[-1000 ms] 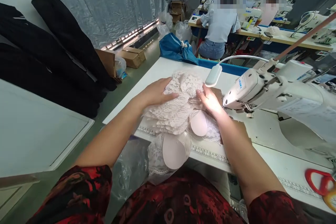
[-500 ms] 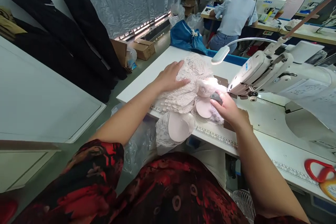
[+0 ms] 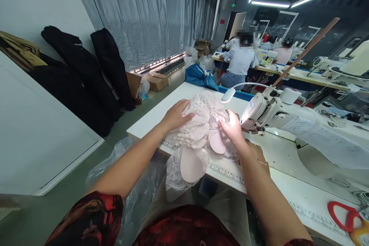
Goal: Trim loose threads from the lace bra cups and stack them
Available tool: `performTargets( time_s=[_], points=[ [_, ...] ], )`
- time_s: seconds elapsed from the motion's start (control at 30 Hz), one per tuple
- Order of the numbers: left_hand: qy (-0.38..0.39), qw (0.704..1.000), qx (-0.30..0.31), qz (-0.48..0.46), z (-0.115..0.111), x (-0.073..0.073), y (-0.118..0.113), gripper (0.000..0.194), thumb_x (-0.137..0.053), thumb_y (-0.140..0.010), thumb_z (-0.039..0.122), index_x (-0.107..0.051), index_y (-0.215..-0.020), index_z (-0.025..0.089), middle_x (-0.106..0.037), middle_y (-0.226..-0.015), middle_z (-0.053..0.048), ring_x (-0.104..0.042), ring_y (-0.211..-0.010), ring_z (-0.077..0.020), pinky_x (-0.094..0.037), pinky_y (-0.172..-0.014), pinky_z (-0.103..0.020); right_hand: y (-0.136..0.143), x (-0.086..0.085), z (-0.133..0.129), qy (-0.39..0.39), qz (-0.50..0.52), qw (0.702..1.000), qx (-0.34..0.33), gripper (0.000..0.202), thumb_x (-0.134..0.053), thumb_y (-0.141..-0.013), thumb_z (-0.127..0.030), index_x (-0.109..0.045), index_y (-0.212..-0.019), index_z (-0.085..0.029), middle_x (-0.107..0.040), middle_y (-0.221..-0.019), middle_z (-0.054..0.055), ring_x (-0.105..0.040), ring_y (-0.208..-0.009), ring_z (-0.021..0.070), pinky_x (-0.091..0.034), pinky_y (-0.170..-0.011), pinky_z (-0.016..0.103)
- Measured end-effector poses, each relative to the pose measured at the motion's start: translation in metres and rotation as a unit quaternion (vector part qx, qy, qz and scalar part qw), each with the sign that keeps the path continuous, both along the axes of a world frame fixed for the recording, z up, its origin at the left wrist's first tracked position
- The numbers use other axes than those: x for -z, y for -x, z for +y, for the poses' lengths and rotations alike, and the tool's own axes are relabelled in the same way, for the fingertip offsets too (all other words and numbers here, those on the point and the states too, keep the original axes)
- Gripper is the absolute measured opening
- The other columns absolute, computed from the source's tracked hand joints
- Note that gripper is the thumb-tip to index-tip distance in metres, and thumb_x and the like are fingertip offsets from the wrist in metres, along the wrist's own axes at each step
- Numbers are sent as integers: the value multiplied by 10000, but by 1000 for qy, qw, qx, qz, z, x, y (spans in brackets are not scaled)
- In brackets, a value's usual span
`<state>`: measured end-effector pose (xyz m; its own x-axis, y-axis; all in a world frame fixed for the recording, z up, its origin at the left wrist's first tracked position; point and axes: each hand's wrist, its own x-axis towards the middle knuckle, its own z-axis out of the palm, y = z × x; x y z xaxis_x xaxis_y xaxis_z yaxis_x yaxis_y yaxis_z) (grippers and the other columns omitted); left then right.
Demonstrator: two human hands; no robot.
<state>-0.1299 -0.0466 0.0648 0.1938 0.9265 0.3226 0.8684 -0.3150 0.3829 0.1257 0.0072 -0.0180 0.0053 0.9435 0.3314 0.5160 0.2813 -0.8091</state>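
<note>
Head view: lace pile (image 3: 198, 123) lies layered on white table (image 3: 161, 110) beside sewing machine (image 3: 255, 109); my left hand (image 3: 174, 117) spreads wide against it, right hand (image 3: 233, 128) pinches its edge; stacking looks done; the remainder I cannot tell.

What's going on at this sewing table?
A person has both bare hands on a bunched pile of pale lace: the left hand on one side, the right hand on the other, beside the sewing machine. One pale cup hangs over the table edge. Scissors lie to the right.
</note>
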Motion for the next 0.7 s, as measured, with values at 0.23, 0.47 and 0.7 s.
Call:
performTargets(
  time_s=[0.23, 0.47, 0.7],
  points=[
    [5, 1000, 10, -22, -7, -3, 20, 818, -451, -869, 667, -408, -1457, 98, -323, -1519, -90, -300, -1413, -206, -227, -1194, -324, 3, 12, 16, 2, 17, 1000, 15, 492, -477, -732, -408, -667, -1065, -99, -666, -1024, 148, -615, -966, 309, -479, -882, 462],
    [22, 998, 27, -61, -11, 6, 28, 778, -467, -868, 645, -477, -1416, 93, -339, -1510, -97, -327, -1402, -209, -271, -1181, -319, 17, -26, -20, -172, -58, 983, 37, 370, -426, -931, -396, -694, -992, -149, -653, -1005, 95, -577, -972, 252, -428, -862, 379],
    [7, 996, 38, -80, -10, 19, 31, 727, -487, -878, 606, -501, -1405, 106, -333, -1515, -90, -334, -1397, -221, -302, -1176, -366, 53, -49, 21, -384, -141, 912, 17, 291, -396, -895, -209, -636, -998, -83, -586, -991, 150, -543, -951, 252, -425, -886, 402]
  ],
)
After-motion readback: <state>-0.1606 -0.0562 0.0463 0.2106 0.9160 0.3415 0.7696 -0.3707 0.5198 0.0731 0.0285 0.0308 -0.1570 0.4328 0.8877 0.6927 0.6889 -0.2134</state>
